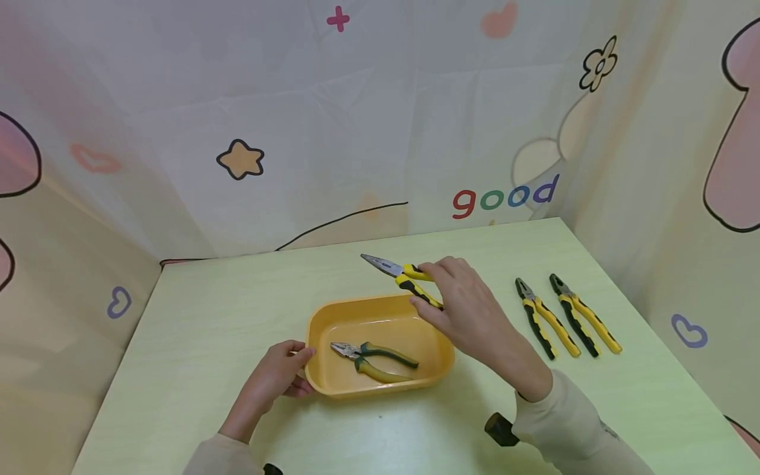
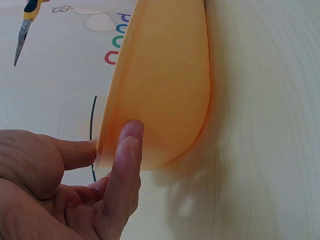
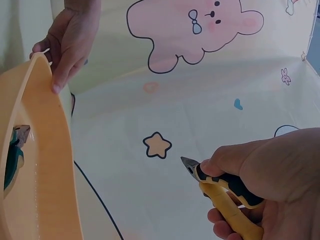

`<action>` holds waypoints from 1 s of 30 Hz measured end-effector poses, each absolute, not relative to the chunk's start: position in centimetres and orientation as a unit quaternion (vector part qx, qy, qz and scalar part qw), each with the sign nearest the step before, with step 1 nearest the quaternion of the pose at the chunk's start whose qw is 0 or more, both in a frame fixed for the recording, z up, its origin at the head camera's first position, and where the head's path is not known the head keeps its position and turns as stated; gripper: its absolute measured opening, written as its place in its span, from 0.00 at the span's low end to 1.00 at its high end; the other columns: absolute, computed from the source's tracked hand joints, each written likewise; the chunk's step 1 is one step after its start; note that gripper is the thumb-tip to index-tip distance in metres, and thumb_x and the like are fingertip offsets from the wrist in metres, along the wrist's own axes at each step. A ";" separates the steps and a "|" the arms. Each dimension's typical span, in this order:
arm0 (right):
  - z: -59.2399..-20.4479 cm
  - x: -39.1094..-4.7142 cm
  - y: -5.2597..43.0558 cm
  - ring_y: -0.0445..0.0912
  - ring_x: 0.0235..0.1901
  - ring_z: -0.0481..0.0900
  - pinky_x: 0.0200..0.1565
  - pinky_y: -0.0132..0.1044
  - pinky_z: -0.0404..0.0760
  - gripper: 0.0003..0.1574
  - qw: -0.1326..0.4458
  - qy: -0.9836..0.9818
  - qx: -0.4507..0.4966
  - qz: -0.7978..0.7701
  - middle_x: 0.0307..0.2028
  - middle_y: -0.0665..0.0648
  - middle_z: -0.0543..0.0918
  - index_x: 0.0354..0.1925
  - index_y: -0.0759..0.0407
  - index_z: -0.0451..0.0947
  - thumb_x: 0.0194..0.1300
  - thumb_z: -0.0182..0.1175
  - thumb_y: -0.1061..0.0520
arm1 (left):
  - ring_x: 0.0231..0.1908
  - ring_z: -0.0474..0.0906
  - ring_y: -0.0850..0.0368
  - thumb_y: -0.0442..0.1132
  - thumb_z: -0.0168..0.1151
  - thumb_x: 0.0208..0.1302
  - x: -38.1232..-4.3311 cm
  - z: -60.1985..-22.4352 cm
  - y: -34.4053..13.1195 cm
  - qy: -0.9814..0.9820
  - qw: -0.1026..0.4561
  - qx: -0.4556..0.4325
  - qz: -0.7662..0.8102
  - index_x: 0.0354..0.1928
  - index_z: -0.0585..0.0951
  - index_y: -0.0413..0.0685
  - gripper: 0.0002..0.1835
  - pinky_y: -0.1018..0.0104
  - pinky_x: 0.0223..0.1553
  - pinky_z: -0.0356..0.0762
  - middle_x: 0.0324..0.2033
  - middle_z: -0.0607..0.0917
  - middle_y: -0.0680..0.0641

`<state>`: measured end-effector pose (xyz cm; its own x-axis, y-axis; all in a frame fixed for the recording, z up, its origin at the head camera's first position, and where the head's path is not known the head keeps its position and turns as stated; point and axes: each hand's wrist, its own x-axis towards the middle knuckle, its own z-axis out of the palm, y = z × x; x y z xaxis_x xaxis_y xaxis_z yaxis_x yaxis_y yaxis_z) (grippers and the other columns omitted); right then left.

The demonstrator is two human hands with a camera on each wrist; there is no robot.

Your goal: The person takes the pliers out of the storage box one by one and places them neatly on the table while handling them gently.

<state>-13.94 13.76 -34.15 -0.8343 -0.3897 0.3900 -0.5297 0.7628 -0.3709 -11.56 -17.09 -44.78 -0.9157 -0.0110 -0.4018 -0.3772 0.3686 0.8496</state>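
My right hand (image 1: 469, 307) holds needle-nose pliers (image 1: 410, 280) with yellow and black handles above the far right rim of a yellow plastic tray (image 1: 380, 304). Their tips point to the far left. In the right wrist view, the thumb lies along one handle of the pliers (image 3: 225, 195) and the fingers curl under the other. With thumb and fingers, my left hand (image 1: 279, 373) pinches the tray's left rim, also seen in the left wrist view. Inside the tray lie combination pliers (image 1: 374, 363) with green and yellow handles, jaws toward the left.
Two more pliers with yellow and black handles, one nearer (image 1: 543, 320) and one further right (image 1: 584, 316), lie side by side on the pale table (image 1: 196, 343). A patterned curtain (image 1: 332, 132) stands behind the table and along both sides.
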 end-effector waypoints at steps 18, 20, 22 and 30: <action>-34.1 -14.0 15.1 0.58 0.53 0.75 0.55 0.53 0.80 0.29 0.143 -0.934 0.218 0.245 0.51 0.65 0.80 0.61 0.69 0.78 0.69 0.69 0.54 | 0.21 0.81 0.54 0.40 0.55 0.79 -11.5 -45.0 -17.2 0.809 0.165 -0.114 0.552 0.63 0.72 0.27 0.22 0.63 0.23 0.86 0.38 0.82 0.37; -34.2 -14.0 15.3 0.58 0.53 0.75 0.55 0.53 0.80 0.29 0.145 -0.933 0.219 0.247 0.51 0.65 0.80 0.61 0.69 0.78 0.69 0.70 0.54 | 0.21 0.81 0.54 0.40 0.55 0.79 -11.5 -45.0 -17.2 0.809 0.165 -0.115 0.552 0.63 0.72 0.27 0.22 0.63 0.24 0.86 0.38 0.82 0.37; -34.3 -14.1 15.4 0.58 0.52 0.75 0.55 0.54 0.80 0.29 0.147 -0.932 0.219 0.247 0.50 0.65 0.80 0.61 0.69 0.78 0.68 0.70 0.54 | 0.21 0.81 0.54 0.39 0.55 0.79 -11.5 -44.9 -17.2 0.808 0.166 -0.116 0.553 0.63 0.72 0.27 0.22 0.63 0.24 0.86 0.38 0.82 0.37; -34.5 -14.2 15.8 0.59 0.52 0.75 0.55 0.54 0.79 0.29 0.152 -0.934 0.213 0.242 0.51 0.66 0.80 0.61 0.70 0.78 0.68 0.69 0.54 | 0.21 0.81 0.54 0.39 0.55 0.79 -11.5 -44.9 -17.2 0.807 0.166 -0.119 0.554 0.63 0.73 0.28 0.21 0.63 0.23 0.86 0.35 0.83 0.39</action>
